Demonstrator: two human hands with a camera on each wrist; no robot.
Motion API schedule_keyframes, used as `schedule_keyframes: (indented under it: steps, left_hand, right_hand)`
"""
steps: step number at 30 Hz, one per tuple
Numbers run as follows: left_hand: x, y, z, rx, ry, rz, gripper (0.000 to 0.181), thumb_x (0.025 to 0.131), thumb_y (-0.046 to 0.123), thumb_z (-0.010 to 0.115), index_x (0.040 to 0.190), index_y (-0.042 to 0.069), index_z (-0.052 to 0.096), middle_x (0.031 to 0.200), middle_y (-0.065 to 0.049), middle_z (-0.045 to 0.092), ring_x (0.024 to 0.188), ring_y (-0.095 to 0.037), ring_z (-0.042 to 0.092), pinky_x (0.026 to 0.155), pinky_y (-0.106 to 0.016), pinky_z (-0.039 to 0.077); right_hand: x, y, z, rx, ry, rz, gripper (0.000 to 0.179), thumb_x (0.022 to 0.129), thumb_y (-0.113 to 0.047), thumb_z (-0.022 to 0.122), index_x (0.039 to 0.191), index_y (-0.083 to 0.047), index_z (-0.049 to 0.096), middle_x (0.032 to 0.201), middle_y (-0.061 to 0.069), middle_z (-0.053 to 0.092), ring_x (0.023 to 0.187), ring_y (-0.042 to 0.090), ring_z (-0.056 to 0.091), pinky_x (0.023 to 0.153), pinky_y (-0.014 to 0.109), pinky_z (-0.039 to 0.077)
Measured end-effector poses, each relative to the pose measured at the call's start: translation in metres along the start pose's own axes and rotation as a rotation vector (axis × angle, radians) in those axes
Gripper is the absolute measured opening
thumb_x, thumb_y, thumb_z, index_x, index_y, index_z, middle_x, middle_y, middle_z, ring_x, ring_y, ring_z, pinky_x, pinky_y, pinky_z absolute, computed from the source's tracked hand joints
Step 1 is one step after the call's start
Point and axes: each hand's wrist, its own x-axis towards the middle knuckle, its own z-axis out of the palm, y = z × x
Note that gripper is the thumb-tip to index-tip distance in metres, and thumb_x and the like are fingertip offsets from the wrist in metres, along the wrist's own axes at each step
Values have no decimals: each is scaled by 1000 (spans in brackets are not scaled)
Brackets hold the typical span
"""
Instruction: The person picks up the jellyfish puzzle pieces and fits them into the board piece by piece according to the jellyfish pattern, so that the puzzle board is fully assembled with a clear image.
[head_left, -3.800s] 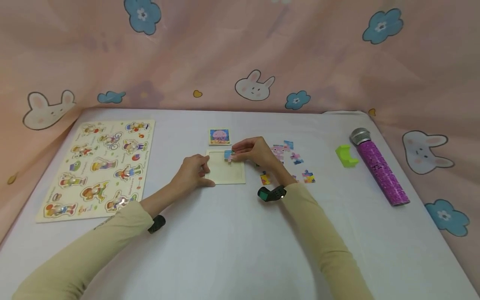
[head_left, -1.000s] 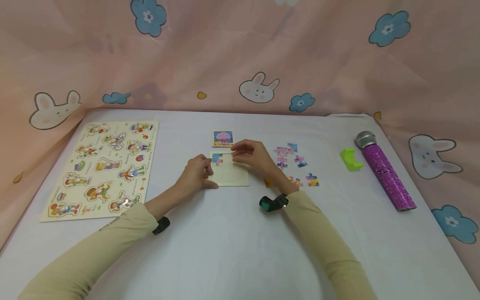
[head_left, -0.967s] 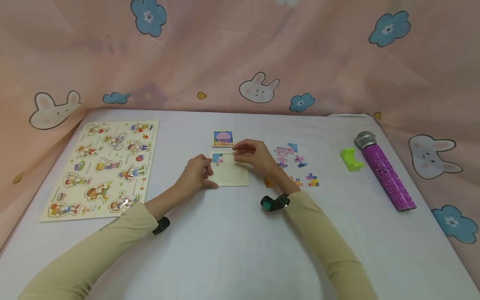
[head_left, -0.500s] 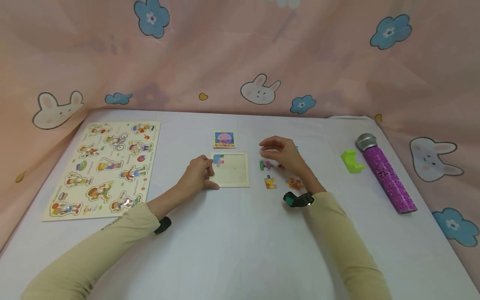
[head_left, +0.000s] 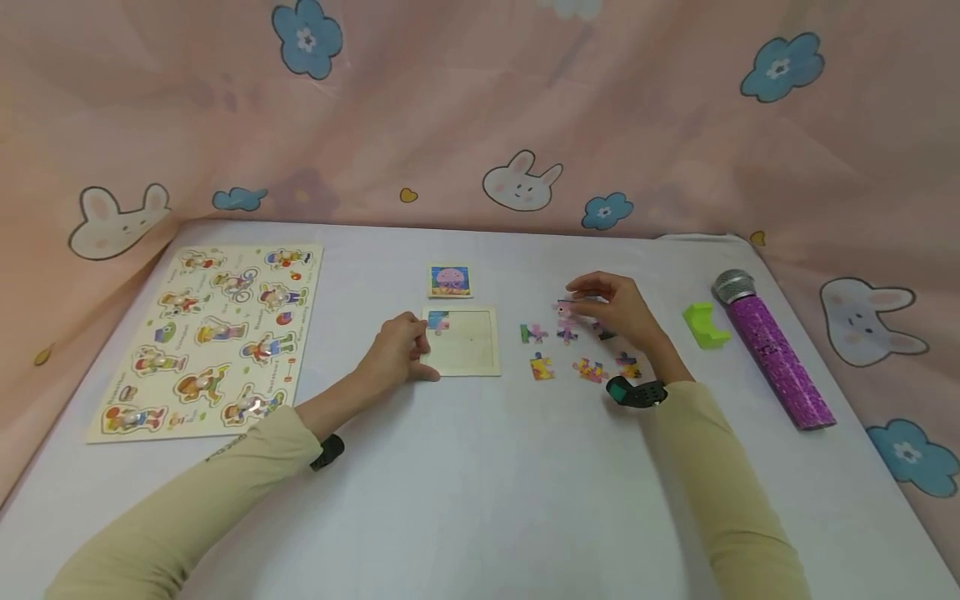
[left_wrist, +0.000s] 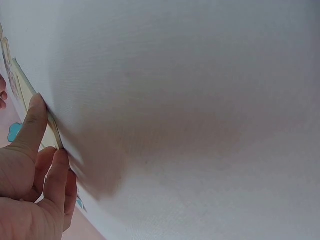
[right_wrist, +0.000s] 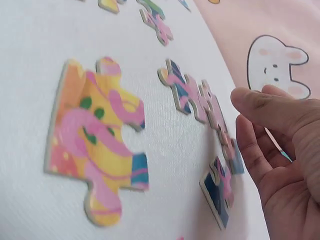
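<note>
In the head view my left hand (head_left: pixel 392 350) grips the left edge of a small cream puzzle tray (head_left: pixel 474 346), its thumb at the near corner. The left wrist view shows my thumb and fingers along the tray's edge (left_wrist: pixel 53 137). A blue-and-pink jigsaw piece (head_left: pixel 438 320) lies in the tray's far left corner. My right hand (head_left: pixel 617 307) hovers over the loose pieces, thumb and fingertips beside a pink piece (head_left: pixel 564 312). Seen from the right wrist, the fingers hold nothing; a yellow-and-pink piece (right_wrist: pixel 95 135) lies nearest that camera.
Several pieces, including a yellow one (head_left: pixel 542 367), lie right of the tray. Behind it stands a small octopus picture (head_left: pixel 450 281). A large board with figures (head_left: pixel 213 333) lies left. At right are a green block (head_left: pixel 705 326) and a glittery purple microphone (head_left: pixel 776 354).
The jigsaw piece that my right hand held now lies in the tray's far left corner. The right hand has moved right, away from the tray to the loose pieces. The left hand stays put.
</note>
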Motion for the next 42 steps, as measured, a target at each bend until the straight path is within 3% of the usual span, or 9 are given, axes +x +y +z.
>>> schedule_keyframes:
  steps: [11,17,21,25,28,32,42]
  left_hand:
    - [0,2,-1,4,-7,-6,36,62,6,89,76,-4,58,86,-13,53,77,-22,47,63,-24,41]
    - [1,2,-1,14,-7,0,37,62,7,89,76,-4,57,85,-13,53,76,-21,46,63,-24,39]
    - [2,2,-1,23,-17,-18,37,62,7,89,76,-2,56,85,-12,52,77,-21,46,63,-24,39]
    - [2,1,-1,26,-22,-23,38,62,8,89,77,-2,56,84,-11,51,76,-21,46,64,-24,39]
    - [2,0,-1,29,-19,-15,38,62,8,89,77,-3,56,83,-11,51,74,-20,45,63,-25,38]
    - [3,0,-1,28,-13,-11,38,62,8,90,76,-2,56,83,-10,51,73,-20,45,63,-24,38]
    - [1,-1,0,32,-10,-6,38,62,9,89,77,-3,56,82,-11,51,74,-20,44,62,-24,38]
  right_hand:
    - [2,8,-17,-213,-67,157,30,86,-9,72,114,0,65,112,17,63,96,25,51,76,15,43]
    - [7,6,-13,-327,-93,130,27,84,-9,74,109,-1,68,101,15,63,86,24,50,71,18,42]
    - [10,3,-9,-363,-90,112,27,84,-9,74,109,0,68,104,16,64,88,26,52,77,27,44]
    - [14,1,-4,-347,-94,87,30,84,-6,74,111,3,66,112,20,63,97,30,55,90,42,46]
    - [16,-1,-1,-322,-92,69,31,83,-4,73,112,5,65,115,21,63,102,33,58,93,46,46]
    - [21,-2,4,-285,-81,65,33,83,-3,73,114,4,64,115,20,63,105,33,60,93,45,46]
    - [28,-1,11,-192,-75,164,34,85,-7,72,117,1,63,118,18,63,106,29,60,92,37,47]
